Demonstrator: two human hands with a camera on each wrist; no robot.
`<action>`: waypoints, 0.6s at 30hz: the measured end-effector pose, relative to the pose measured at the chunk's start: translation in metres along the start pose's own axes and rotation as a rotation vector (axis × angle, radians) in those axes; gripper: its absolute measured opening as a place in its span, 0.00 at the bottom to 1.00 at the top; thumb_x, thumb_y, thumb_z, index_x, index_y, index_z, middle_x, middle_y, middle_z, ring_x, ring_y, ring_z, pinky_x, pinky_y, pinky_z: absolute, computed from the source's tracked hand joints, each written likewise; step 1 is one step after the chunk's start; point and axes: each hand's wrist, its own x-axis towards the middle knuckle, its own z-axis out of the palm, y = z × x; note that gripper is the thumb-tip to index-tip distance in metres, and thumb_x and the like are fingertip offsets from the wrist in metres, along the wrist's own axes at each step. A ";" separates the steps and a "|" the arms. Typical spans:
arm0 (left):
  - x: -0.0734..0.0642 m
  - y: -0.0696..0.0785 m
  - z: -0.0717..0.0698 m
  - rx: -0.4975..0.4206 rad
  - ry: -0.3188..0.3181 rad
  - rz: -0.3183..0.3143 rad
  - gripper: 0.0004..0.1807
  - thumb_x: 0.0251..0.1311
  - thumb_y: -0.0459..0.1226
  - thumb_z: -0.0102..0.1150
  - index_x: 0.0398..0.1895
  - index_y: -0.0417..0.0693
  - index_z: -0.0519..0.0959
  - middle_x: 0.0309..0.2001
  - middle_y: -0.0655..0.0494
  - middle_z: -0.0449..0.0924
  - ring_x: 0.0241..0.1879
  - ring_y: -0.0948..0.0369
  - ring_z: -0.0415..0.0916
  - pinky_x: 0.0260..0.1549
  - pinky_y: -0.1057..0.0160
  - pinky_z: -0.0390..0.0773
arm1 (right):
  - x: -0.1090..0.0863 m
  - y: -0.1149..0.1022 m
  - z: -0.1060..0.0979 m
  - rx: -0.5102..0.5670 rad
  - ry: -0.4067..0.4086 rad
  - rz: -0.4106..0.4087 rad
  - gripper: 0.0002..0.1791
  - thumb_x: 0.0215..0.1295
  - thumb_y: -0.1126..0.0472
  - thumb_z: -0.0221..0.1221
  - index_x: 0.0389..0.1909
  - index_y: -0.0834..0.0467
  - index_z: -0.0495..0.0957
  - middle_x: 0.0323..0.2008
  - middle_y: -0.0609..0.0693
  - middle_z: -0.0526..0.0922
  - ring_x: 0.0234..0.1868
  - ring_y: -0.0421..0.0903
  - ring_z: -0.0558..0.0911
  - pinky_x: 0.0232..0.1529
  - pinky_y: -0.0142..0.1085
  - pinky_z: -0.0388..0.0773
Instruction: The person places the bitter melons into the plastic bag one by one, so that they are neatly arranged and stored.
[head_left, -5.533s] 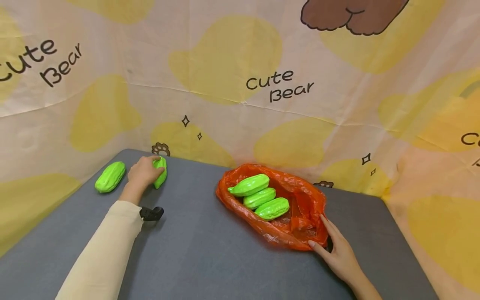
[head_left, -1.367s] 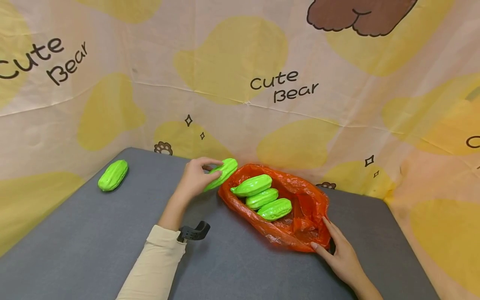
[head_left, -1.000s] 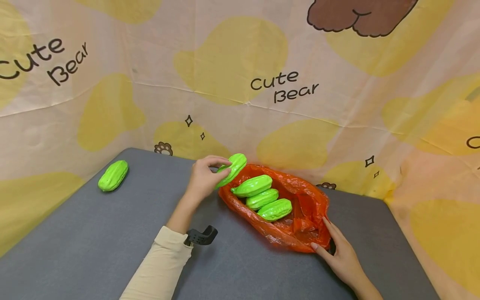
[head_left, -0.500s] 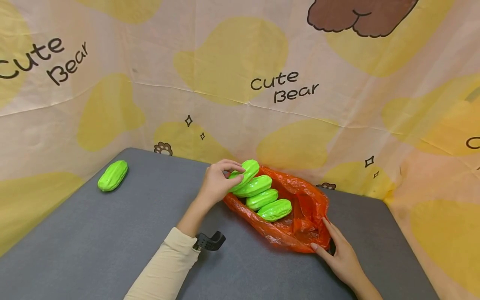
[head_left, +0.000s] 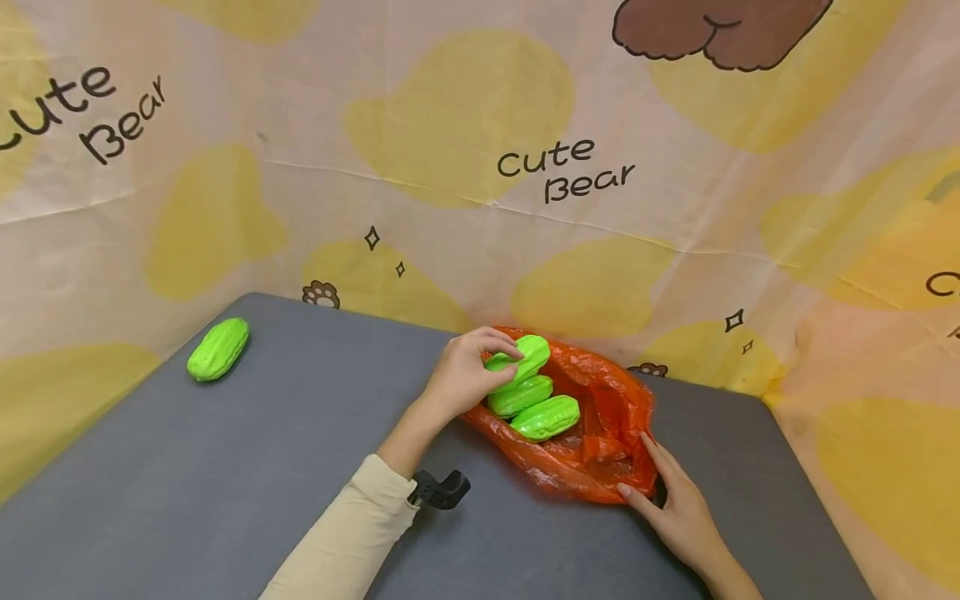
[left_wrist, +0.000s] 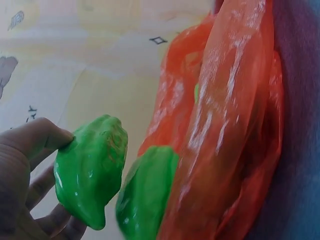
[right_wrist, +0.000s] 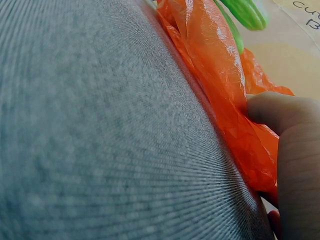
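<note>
My left hand holds a bright green, ribbed bitter melon between thumb and fingers, over the left end of a red plastic bag. In the left wrist view that melon has its pointed tip downward, apart from another melon at the bag's mouth. Inside the bag, two bitter melons show below the held one, the nearer fully visible; a third is hidden behind the hand and held melon. My right hand grips the bag's right rim, its thumb pressed against the plastic.
One more bitter melon lies at the far left of the grey table. A printed cloth hangs behind and along both sides. A black strap juts from my left wrist.
My left hand took a melon from the table's far left and carried it right, over the bag. During the last second it moved further right and lower. The right hand stays at the rim.
</note>
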 end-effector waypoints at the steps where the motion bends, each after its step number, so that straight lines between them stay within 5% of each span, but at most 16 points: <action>1: 0.001 0.001 0.003 0.007 -0.015 0.006 0.08 0.56 0.35 0.69 0.39 0.54 0.90 0.47 0.59 0.86 0.50 0.58 0.83 0.52 0.52 0.81 | 0.000 0.000 0.000 0.002 0.000 0.002 0.47 0.65 0.45 0.67 0.79 0.54 0.56 0.75 0.68 0.62 0.72 0.70 0.64 0.62 0.71 0.65; 18: 0.007 0.009 0.030 0.015 -0.099 0.019 0.07 0.58 0.37 0.70 0.39 0.56 0.90 0.46 0.63 0.87 0.51 0.60 0.83 0.53 0.57 0.81 | 0.000 0.000 -0.001 0.007 -0.004 0.015 0.47 0.64 0.45 0.67 0.79 0.55 0.58 0.75 0.68 0.62 0.73 0.70 0.64 0.63 0.72 0.64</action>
